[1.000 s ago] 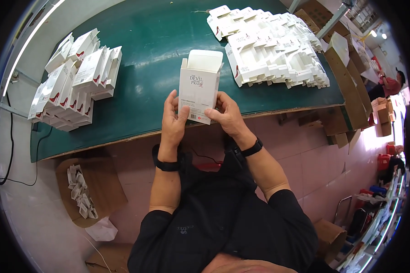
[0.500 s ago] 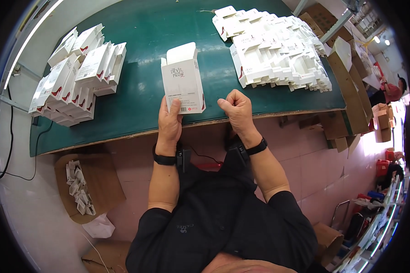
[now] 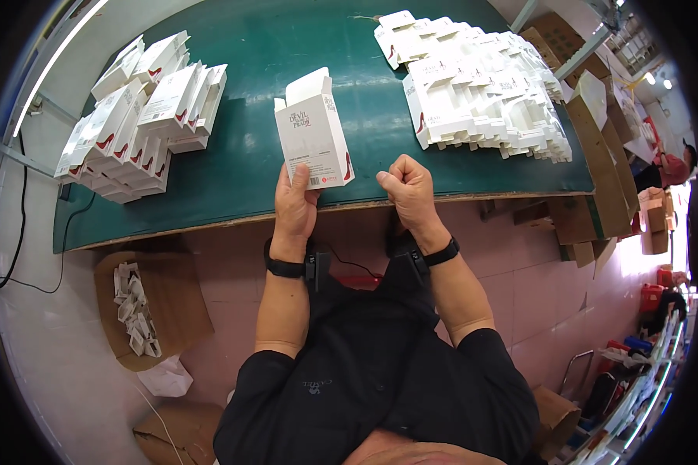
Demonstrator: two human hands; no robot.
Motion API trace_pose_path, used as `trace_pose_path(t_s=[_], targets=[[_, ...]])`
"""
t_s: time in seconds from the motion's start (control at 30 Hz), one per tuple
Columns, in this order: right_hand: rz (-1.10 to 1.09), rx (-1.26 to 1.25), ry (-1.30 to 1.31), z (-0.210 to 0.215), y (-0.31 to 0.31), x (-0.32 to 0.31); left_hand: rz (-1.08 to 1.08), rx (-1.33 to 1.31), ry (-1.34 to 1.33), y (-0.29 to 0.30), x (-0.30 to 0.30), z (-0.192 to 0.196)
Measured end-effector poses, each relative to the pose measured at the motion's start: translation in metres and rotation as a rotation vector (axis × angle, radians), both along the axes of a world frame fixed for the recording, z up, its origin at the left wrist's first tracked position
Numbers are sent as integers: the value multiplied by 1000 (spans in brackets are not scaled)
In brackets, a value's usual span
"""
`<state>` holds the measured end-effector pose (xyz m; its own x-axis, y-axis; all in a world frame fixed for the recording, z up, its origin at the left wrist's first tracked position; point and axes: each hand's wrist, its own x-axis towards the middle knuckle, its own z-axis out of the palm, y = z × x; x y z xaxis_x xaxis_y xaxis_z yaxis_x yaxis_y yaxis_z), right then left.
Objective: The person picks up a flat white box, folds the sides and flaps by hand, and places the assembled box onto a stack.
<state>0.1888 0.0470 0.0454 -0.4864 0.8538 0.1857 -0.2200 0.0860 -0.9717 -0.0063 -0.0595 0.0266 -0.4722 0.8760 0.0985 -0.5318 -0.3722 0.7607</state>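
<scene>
My left hand [image 3: 294,203] grips the lower end of a white carton [image 3: 312,143] with its thumb on the printed front. The carton stands tilted over the table's near edge, its top flaps raised, with a red shoe print low on its side panel. To the right of it, apart from the carton, my right hand [image 3: 411,191] is closed in a fist with the thumb against the curled fingers, and nothing shows in it. Similar cartons lie in a stack [image 3: 161,105] at the left and in a larger overlapping pile [image 3: 481,97] at the right.
The cartons lie on a green table [image 3: 287,46]. Below its left side, an open cardboard box [image 3: 182,298] holds small white pieces [image 3: 136,310]. More cardboard boxes [image 3: 589,170] stand past the table's right end. A person in red [image 3: 673,167] is far off at the right.
The carton in my left hand has tilted and turned slightly, showing more of its right side panel. My right fist keeps its shape. The whole view has shifted a little.
</scene>
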Motion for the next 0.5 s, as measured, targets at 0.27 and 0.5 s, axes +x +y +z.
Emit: trace_pose_path(t_s=[0.27, 0.5], targets=[[101, 82, -60, 14, -18, -17, -55, -14, -76, 1, 15, 10], [92, 188, -57, 14, -18, -22, -103, -69, -59, 5, 17, 13]])
